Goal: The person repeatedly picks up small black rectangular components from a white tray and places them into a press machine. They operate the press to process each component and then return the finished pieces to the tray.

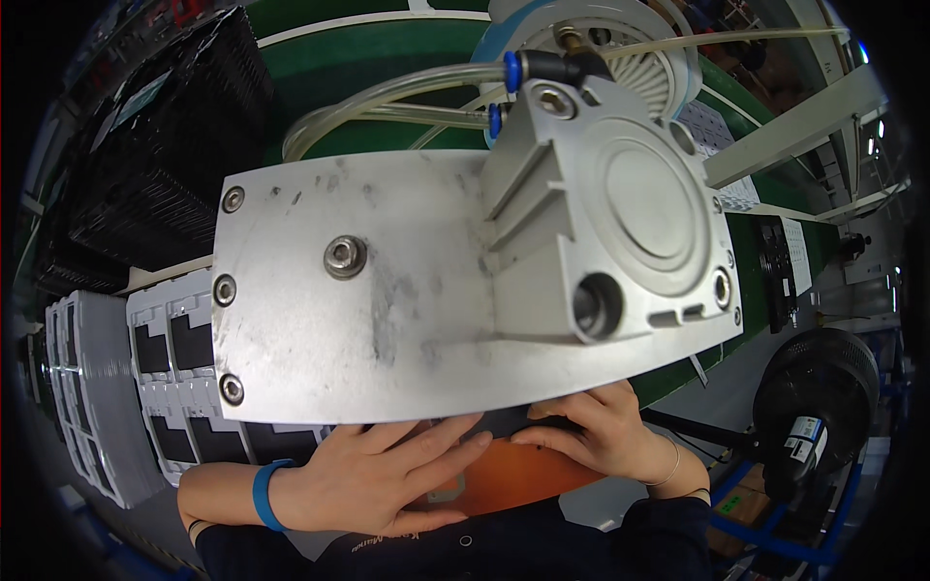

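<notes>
While several black flat pieces [213,441] lie in the white moulded plastic tray [179,392] left of the hands, nothing shows whether they are finished or waiting. The left hand [363,479] lies back upward, fingers spread open, with no hold to be seen; some fingertips pass out of sight under the silver metal plate [426,310] above the hands. Between the hands, by that plate's near edge, a dark flat piece [516,423] shows in part, beside an orange flat panel [538,474]. The right hand [605,436] bends its thumb and fingers around the dark piece's right end; whether it pinches it, I cannot tell. Work on this piece seems under way, but how much remains is hidden.
</notes>
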A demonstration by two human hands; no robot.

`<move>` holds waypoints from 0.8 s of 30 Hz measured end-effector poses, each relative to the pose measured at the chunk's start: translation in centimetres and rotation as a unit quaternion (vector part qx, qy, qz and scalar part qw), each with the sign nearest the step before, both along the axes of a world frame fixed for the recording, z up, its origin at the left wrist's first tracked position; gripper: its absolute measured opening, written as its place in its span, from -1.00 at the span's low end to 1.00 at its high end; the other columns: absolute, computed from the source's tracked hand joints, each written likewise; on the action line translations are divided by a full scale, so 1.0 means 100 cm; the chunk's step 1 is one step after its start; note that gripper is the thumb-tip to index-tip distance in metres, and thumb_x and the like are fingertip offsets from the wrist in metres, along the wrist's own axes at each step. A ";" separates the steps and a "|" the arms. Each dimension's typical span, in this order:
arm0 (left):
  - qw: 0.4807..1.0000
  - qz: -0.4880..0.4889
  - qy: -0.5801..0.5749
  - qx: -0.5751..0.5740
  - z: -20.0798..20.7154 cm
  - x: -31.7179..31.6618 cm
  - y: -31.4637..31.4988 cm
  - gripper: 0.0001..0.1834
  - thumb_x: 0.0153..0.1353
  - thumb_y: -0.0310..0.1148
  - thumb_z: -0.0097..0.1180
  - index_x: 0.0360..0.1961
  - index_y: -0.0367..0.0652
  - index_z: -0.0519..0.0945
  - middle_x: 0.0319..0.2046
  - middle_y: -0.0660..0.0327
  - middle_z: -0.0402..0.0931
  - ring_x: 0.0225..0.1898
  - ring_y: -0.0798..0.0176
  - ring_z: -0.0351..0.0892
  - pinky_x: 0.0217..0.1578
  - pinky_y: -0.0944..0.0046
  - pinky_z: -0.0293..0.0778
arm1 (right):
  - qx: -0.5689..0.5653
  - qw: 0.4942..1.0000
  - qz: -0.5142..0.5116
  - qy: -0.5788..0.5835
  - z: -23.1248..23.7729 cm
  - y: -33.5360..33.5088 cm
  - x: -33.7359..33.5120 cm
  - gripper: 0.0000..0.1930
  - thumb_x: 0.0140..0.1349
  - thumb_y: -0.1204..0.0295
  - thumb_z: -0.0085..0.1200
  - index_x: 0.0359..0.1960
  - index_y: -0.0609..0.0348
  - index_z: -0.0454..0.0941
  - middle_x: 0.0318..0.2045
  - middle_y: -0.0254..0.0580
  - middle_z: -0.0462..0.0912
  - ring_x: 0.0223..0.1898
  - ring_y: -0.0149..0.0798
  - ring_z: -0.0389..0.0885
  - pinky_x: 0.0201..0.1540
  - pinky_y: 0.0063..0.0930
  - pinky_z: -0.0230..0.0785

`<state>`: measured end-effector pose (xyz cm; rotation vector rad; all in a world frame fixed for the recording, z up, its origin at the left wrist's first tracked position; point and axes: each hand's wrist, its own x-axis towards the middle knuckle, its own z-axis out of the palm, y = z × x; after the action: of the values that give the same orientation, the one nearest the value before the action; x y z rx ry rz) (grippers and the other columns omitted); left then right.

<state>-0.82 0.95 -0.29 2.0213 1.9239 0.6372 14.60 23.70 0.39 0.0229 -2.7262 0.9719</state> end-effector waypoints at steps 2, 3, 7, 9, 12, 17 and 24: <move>1.000 -0.001 0.002 0.007 0.000 -0.001 0.001 -0.31 0.14 0.26 0.12 0.16 0.03 0.57 0.24 0.20 0.42 0.26 0.00 0.30 0.29 -0.06 0.04 | 0.011 1.000 0.001 -0.019 0.004 -0.001 -0.001 -0.74 -0.02 0.31 0.41 -0.35 0.01 0.58 -0.19 -0.32 0.57 -0.14 -0.20 0.47 -0.03 -0.29 0.24; 1.000 -0.006 0.008 0.014 0.002 -0.003 0.004 -0.31 0.15 0.26 0.12 0.16 0.03 0.57 0.24 0.20 0.42 0.26 0.00 0.30 0.30 -0.06 0.05 | 0.017 0.999 0.002 -0.028 0.006 -0.001 -0.002 -0.75 -0.02 0.32 0.40 -0.34 0.01 0.57 -0.15 -0.32 0.56 -0.10 -0.19 0.45 0.00 -0.26 0.21; 0.999 -0.005 0.008 0.038 0.003 -0.004 0.005 -0.33 0.15 0.24 0.13 0.15 0.03 0.58 0.24 0.18 0.42 0.29 -0.02 0.29 0.32 -0.08 0.05 | -0.011 0.998 0.028 -0.060 0.016 0.001 -0.008 -0.75 0.02 0.37 0.36 -0.32 0.01 0.52 -0.05 -0.28 0.50 -0.01 -0.15 0.38 0.08 -0.23 0.11; 0.997 0.012 -0.017 0.069 0.004 -0.002 0.002 -0.37 0.11 0.12 0.24 0.13 0.00 0.59 0.22 0.11 0.42 0.25 -0.03 0.34 0.22 -0.06 0.20 | -0.054 0.996 0.014 -0.069 0.024 -0.002 -0.007 -0.71 -0.03 0.49 0.38 -0.29 0.08 0.52 -0.06 -0.20 0.49 -0.01 -0.08 0.46 0.04 -0.25 0.27; 0.987 0.060 -0.055 0.140 0.011 0.002 -0.004 -0.41 0.02 -0.17 0.40 0.10 -0.13 0.59 0.07 0.02 0.50 0.04 0.02 0.51 -0.06 0.11 0.44 | -0.115 0.992 -0.006 -0.055 0.029 0.000 -0.003 -0.66 -0.08 0.63 0.38 -0.26 0.19 0.51 -0.18 -0.16 0.52 -0.08 -0.15 0.59 -0.04 -0.36 0.48; 0.941 0.159 -0.250 0.164 0.015 0.011 -0.003 -0.53 0.08 -0.42 0.36 0.04 -0.27 0.60 -0.23 0.12 0.61 -0.39 0.29 0.56 -0.44 0.40 0.43 | -0.427 0.891 -0.104 -0.118 0.038 -0.011 0.009 -0.68 0.00 0.73 0.36 -0.36 0.21 0.41 -0.25 -0.31 0.51 -0.12 -0.48 0.54 0.05 -0.53 0.46; 0.918 0.191 -0.338 0.080 0.028 0.013 0.011 -0.75 0.20 -0.43 0.27 -0.20 -0.43 0.63 -0.66 0.23 0.55 -0.69 0.54 0.45 -0.69 0.47 0.27 | -0.480 0.861 -0.098 -0.140 0.032 -0.006 0.001 -0.63 -0.06 0.74 0.38 -0.39 0.11 0.39 -0.29 -0.37 0.49 -0.12 -0.46 0.51 0.00 -0.55 0.45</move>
<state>0.53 2.09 2.55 1.2254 1.8469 1.4089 14.66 23.07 3.56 -0.5935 -2.0666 2.2593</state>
